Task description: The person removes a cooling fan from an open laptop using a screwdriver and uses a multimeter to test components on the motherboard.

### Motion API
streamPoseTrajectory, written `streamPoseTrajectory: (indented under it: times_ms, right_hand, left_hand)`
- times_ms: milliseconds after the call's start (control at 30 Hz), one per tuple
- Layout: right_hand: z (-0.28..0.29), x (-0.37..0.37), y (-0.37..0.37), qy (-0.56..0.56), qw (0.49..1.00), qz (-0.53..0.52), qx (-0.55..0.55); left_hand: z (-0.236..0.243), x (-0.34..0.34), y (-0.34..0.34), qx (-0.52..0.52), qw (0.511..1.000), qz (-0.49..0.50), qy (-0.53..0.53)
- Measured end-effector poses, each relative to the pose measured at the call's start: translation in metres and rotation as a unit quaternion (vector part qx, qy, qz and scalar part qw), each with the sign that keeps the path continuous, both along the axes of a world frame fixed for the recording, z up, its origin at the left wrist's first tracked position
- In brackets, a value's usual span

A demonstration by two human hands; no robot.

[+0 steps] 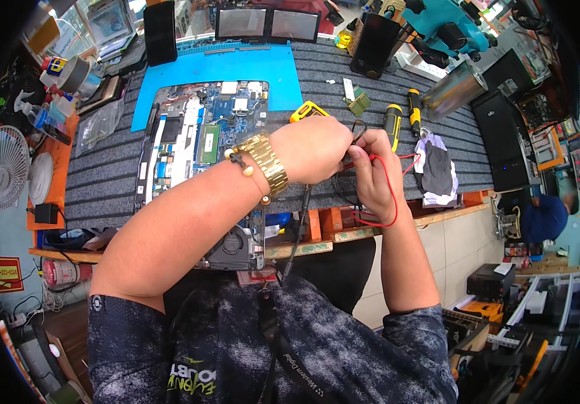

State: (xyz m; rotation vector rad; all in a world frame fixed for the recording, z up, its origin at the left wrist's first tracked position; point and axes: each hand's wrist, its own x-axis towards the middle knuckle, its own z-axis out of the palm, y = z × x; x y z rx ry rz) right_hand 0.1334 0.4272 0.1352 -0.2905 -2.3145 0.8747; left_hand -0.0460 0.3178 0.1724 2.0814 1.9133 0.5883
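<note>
My left hand (320,149), closed with its back turned up, meets my right hand (374,176) above the front of the bench. Between their fingertips a black test lead (359,126) makes a small loop, and the left fingers pinch it. The right fingers are curled around a red test lead (394,195), which hangs over the palm and wrist. Just beyond the left hand lies a yellow multimeter (307,110), partly hidden. Under my left forearm is an opened laptop base with a blue circuit board (243,114), a green memory module (208,143) and a fan (231,248).
The laptop overlaps a blue work mat (216,66) on a ribbed grey bench top (330,67). At right lie two yellow-black screwdrivers (392,124), a cloth (436,168) and a metal cylinder (455,91). A white fan (4,167) stands far left. A person (544,219) is at far right.
</note>
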Motion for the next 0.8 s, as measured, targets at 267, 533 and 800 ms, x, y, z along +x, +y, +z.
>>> streamPoseTrajectory:
  times_ms: [267,533,800]
  right_hand:
    - [-0.003,-0.001,0.002,0.011,0.999,0.004,0.039]
    - [-0.004,-0.003,0.001,0.008,0.998,-0.016,0.058]
    - [-0.008,-0.003,0.002,0.006,0.997,-0.025,0.067]
  left_hand:
    - [0.006,-0.006,0.006,-0.024,0.999,-0.025,0.003]
    - [0.01,-0.007,0.008,-0.038,0.999,-0.02,0.011]
    - [0.004,-0.012,0.012,-0.016,0.999,-0.042,0.023]
